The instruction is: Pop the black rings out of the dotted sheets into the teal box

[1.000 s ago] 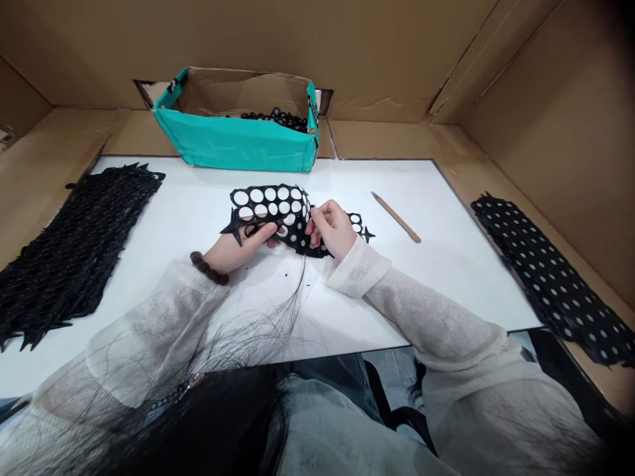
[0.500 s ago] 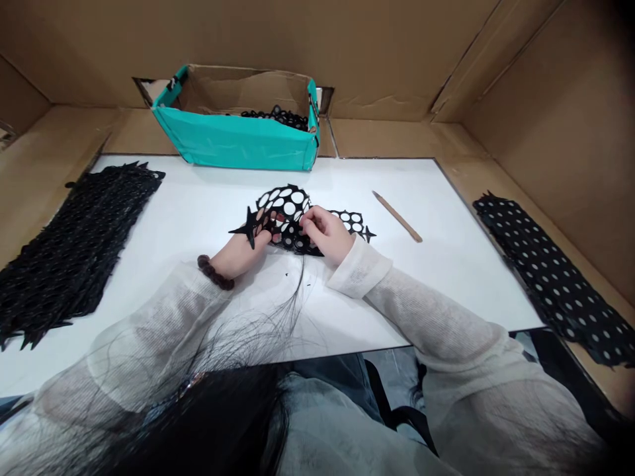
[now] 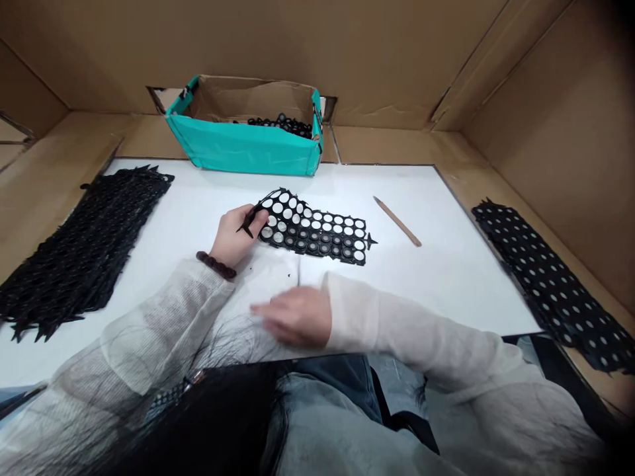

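Note:
My left hand [image 3: 237,233] is closed on the left end of a black perforated sheet [image 3: 321,226], with fingers and thumb pinching it near its pointed corner. The sheet's left end is lifted and bent, while the rest lies on the white board. Its upper rows show open round holes; many in the lower rows hold dark discs with grey centres. My right hand [image 3: 296,316] is apart from the sheet, over the board near its front edge. Motion smears its fingers, so whether it holds anything cannot be made out. Tiny black bits lie on the board between the hands.
A teal-fronted box [image 3: 253,147] with black pieces inside stands at the back. A stack of black perforated sheets [image 3: 94,238] lies at left. Black sheets with grey dots [image 3: 550,281] lie at right. A brown pointed stick [image 3: 398,222] rests on the white board [image 3: 446,277]. Cardboard walls surround it.
My right hand has let go of the sheet and moved toward me and slightly left. The sheet, bunched up before, now lies flatter and stretched to the right. My left hand still grips its left end.

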The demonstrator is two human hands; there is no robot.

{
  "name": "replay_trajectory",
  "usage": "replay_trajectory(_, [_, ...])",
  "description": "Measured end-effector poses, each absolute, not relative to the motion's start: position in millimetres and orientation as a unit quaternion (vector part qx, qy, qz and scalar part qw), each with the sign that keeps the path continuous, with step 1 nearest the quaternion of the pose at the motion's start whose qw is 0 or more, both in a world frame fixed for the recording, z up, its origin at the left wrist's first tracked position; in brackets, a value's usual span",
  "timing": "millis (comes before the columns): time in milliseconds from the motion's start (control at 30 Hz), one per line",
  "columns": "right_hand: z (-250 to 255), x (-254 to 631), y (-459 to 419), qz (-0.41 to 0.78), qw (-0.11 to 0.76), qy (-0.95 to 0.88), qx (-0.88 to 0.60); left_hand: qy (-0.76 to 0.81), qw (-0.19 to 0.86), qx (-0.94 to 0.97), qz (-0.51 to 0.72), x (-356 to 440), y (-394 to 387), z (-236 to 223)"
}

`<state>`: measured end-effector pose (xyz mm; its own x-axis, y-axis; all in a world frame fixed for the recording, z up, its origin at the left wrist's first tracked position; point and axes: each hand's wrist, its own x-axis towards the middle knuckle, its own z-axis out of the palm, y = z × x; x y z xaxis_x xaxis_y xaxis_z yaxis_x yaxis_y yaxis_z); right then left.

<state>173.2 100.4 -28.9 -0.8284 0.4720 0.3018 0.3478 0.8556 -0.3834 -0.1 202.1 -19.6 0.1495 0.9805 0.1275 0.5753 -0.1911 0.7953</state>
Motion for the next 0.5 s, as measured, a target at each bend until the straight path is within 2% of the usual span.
replay_trajectory(167, [-25.8, 154.8, 13.1, 0.191, 0.057, -0.980, -0.003, 0.579, 0.256, 0.682, 0.367, 2.1, 203.9, -25.3])
replay_trajectory(300, [-9.2, 162.7, 18.2, 0.223, -0.011, -0.974, -0.022, 0.575, 0.246, 0.684, 0.376, 0.2, 205.8, -27.8])
replay_trajectory(400, [3.9, 178.4, 65.8, 0.272, 0.056, -0.952, -0.130, 0.537, 0.316, 0.661, 0.418, 2.4, 207.3, -28.5])
replay_trajectory(500, [7.2, 196.3, 122.8, 0.300, 0.210, -0.888, -0.279, 0.508, 0.436, 0.584, 0.460, 12.0, 207.2, -26.4])
